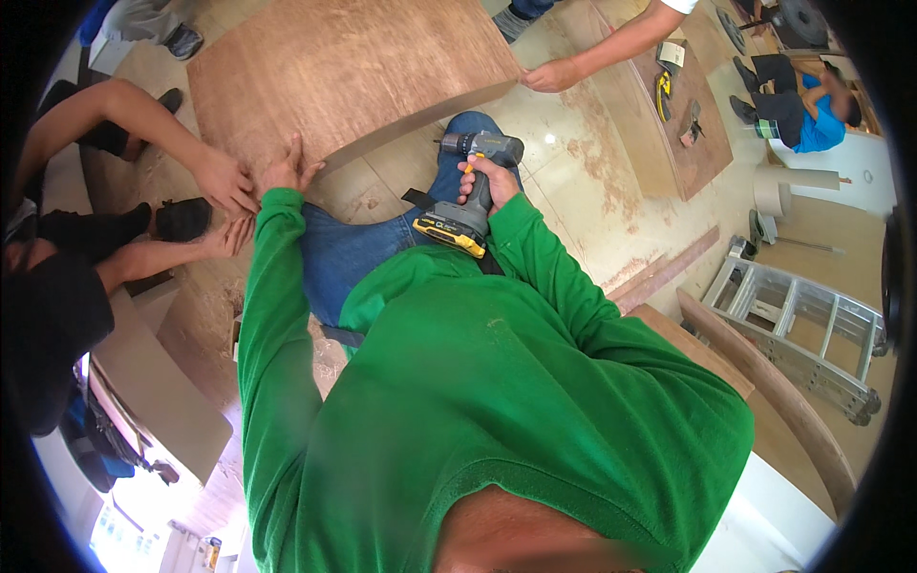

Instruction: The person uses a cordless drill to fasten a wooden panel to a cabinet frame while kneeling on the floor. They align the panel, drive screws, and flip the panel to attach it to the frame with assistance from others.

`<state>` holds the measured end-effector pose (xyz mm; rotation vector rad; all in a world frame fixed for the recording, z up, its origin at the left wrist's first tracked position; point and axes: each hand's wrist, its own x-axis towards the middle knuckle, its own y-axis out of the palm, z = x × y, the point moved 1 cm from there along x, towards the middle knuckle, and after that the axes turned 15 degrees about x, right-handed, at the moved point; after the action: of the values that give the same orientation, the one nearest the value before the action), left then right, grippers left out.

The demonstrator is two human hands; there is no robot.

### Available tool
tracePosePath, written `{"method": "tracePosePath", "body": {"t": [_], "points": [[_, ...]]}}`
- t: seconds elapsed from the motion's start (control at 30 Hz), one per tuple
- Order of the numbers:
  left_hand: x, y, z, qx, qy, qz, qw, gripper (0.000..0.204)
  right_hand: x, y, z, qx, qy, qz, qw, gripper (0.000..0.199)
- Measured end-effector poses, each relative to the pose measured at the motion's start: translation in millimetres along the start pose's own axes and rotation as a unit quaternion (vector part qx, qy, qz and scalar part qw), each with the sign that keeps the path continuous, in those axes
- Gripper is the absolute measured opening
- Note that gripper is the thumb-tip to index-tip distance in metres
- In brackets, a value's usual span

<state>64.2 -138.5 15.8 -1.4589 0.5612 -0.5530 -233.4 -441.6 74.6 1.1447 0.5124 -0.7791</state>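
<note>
My right hand [492,180] grips the handle of a cordless drill [497,147] with a grey body and a yellow-and-black battery. The drill is over my jeans, its chuck pointing left. My left hand [289,173] rests at the near left corner of a large brown wooden panel [353,72] with a thick pale edge, fingers apart. Beside it, a co-worker's two hands [227,183] are at the same end of the panel. Another co-worker's hand [552,75] touches the panel's right corner.
A wooden box-like piece [659,119] at the right carries a yellow-and-black tool [663,95] and small items. An aluminium ladder [798,320] lies at the far right, near a curved wooden strip [774,401]. Sawdust marks the tiled floor [573,205]. Another person [812,110] sits farther back.
</note>
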Motion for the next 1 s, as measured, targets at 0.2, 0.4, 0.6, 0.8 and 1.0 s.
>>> {"method": "tracePosePath", "body": {"t": [0.2,0.4,0.6,0.8,1.0], "points": [[-2.5,5.3,-1.4,-0.031,-0.027,-0.030,0.999,0.086,6.3,-4.9,-1.4,0.001,0.032,0.021,0.999,0.032],[-12.0,-14.2,-16.8,-0.001,-0.106,0.005,0.994,0.085,6.8,-2.2,2.9,-0.017,0.048,0.040,0.998,0.032],[-63.9,-3.5,-42.4,-0.224,-0.323,-0.211,0.895,0.059,5.8,-0.8,5.7,-0.059,0.038,0.061,0.996,0.030],[-134.4,16.2,-9.5,-0.418,-0.562,-0.241,0.671,0.031,13.4,-3.7,7.7,-0.052,0.057,0.028,0.997,0.032],[-142.4,44.7,25.0,-0.490,-0.595,-0.224,0.596,0.036,22.8,-11.6,11.2,-0.094,0.051,0.050,0.993,0.033]]}}
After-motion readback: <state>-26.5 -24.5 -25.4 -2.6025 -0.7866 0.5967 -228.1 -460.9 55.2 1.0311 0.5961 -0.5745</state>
